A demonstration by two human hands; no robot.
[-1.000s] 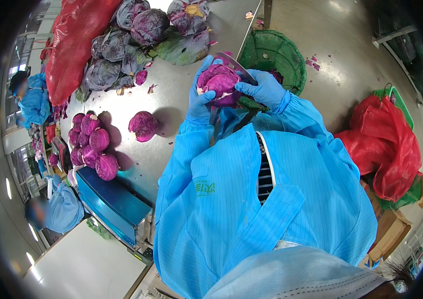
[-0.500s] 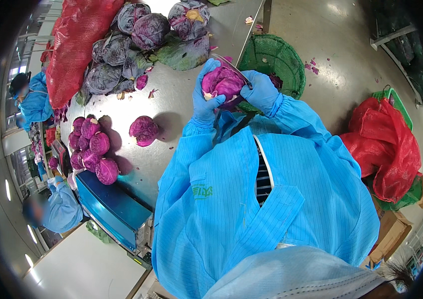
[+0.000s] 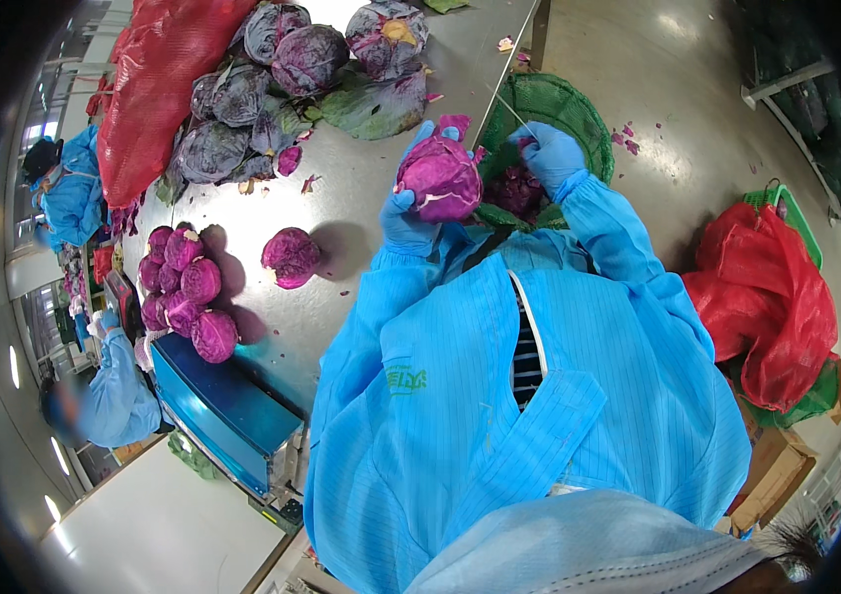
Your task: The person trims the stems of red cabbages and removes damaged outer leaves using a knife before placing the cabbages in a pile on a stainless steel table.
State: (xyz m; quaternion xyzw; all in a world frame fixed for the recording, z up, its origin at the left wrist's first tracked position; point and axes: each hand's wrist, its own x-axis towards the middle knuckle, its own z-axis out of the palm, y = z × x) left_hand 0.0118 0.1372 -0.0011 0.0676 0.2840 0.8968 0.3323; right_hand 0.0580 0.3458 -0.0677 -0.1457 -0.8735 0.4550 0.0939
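Observation:
My left hand [image 3: 408, 224], in a blue glove, has its fingers wrapped round a peeled red cabbage [image 3: 441, 180] with a loose leaf sticking up at its top. To the right of it, my gloved right hand [image 3: 552, 156] is closed over the green mesh basket [image 3: 587, 117]. A thin knife blade [image 3: 509, 109] juts up and left from that hand; its handle is hidden in the grip. Purple trimmed leaves [image 3: 517, 191] lie inside the basket, below the right hand.
On the steel table [image 3: 341, 312] are a trimmed cabbage [image 3: 291, 257], a pile of trimmed cabbages [image 3: 181, 282], several untrimmed cabbages [image 3: 311, 59] and a full red mesh sack [image 3: 158, 89]. A blue metal chute [image 3: 217, 401] is at the left. Another red sack [image 3: 762, 297] lies at the right. Two people work farther left.
My right hand has moved right with the knife, away from the cabbage and over the basket. The cabbage stays in my left hand, slightly turned, with more of its side showing.

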